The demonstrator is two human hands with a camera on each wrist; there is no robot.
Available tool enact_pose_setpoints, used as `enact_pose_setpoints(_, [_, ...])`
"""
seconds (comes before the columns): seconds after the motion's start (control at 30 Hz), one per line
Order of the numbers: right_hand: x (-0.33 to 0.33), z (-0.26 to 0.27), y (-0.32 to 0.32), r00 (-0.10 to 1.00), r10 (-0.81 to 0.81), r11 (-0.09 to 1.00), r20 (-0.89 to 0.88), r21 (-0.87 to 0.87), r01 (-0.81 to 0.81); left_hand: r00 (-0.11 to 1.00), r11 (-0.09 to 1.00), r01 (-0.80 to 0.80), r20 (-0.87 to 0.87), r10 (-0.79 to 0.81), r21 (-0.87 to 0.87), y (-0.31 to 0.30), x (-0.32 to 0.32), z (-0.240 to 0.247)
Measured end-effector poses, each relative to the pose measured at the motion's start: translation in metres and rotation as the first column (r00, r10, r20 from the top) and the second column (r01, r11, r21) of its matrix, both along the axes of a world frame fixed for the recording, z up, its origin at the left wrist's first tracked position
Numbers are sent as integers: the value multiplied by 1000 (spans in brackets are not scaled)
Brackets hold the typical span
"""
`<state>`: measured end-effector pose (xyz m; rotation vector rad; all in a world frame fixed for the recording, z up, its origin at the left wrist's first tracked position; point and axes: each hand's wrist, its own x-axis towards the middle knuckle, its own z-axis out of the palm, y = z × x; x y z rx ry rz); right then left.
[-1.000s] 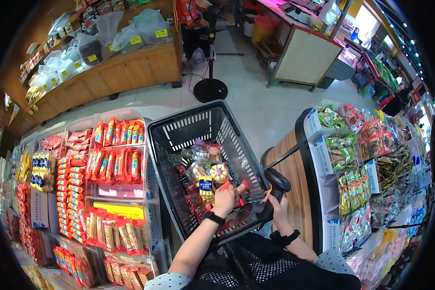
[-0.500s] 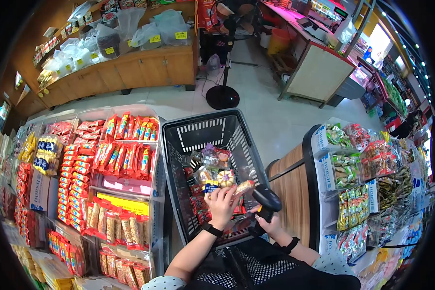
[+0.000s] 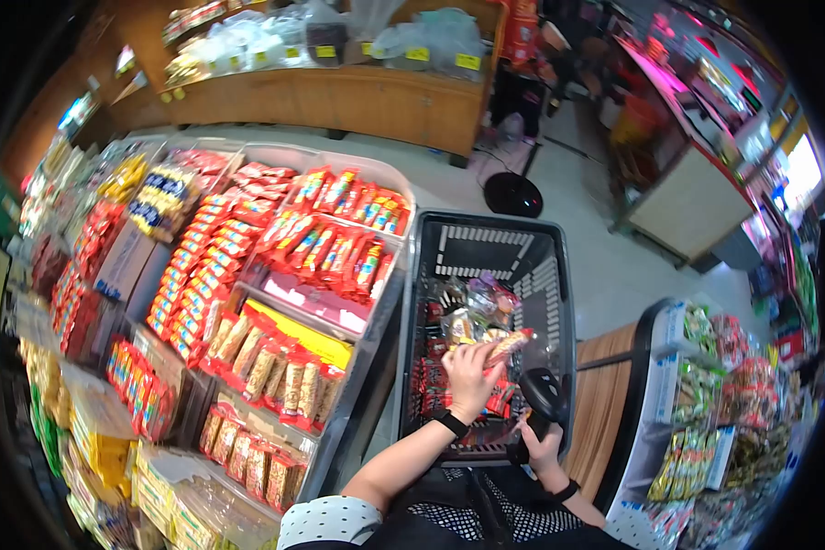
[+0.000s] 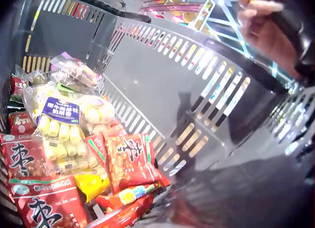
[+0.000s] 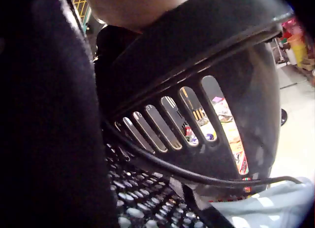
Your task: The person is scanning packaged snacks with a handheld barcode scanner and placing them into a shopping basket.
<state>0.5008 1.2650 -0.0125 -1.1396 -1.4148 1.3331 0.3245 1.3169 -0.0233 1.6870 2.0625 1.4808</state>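
Over the black shopping basket, my left hand holds a wrapped snack bar with red ends and a pale middle. My right hand grips the handle of a black barcode scanner at the basket's near right side, its head beside the snack bar. Inside the basket, the left wrist view shows red snack packets and a clear bag of pale rolls with a blue label. A bag with purple print lies farther back. In the right wrist view the basket wall covers most of the right hand's work.
To the left stands a display of red-wrapped snacks and grain bars. On the right is a rack of bagged goods with a wood-grain side. Beyond lie a fan base and a wooden cabinet.
The head view has swung left, so basket and hands appear farther right. My left hand has come up from among the packets with the snack bar. The right hand keeps hold of the scanner.
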Motion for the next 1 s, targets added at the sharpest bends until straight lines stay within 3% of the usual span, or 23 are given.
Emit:
enact_pose_setpoints(0.07, [2, 5, -8, 1000, 7, 1000, 20, -28, -7, 973, 999, 47, 225, -52, 26, -3, -10, 15])
enact_pose_setpoints(0.17, [9, 5, -18, 999, -30, 993, -33, -113, 26, 843, 993, 59, 528, -104, 101, -13, -39, 54])
enact_pose_setpoints(0.3, [6, 2, -13, 982, -27, 990, -188, -142, 0, 732, 979, -161, 681, 36, 121, -57, -105, 107])
enact_pose_setpoints(0.4, [4, 5, -14, 982, -91, 981, -167, -185, 60, 851, 888, -459, 307, 427, 37, -106, -166, 115])
enact_pose_setpoints(0.5, [4, 7, -13, 983, -84, 988, -161, -141, 61, 676, 712, -699, -258, 690, 73, -150, -221, 109])
enact_pose_setpoints(0.57, [1, 12, -13, 986, -82, 984, -146, -168, 57, 594, 651, -759, -407, 694, 2, -175, -246, 99])
enact_pose_setpoints(0.83, [-6, 21, -16, 984, -99, 980, -148, -186, 71, 666, 658, -728, -422, 615, -190, -176, -277, 100])
enact_pose_setpoints(0.9, [-7, 17, -14, 990, -92, 987, -104, -141, 77, 544, 628, -778, -509, 667, -8, -167, -261, 111])
enact_pose_setpoints(0.97, [-1, 8, -15, 990, -82, 989, -113, -134, 67, 625, 704, -705, -396, 673, 85, -150, -236, 126])
enact_pose_setpoints(1.0, [-2, 3, -12, 990, -69, 991, -120, -119, 55, 731, 764, -639, -238, 639, 90, -137, -220, 136])
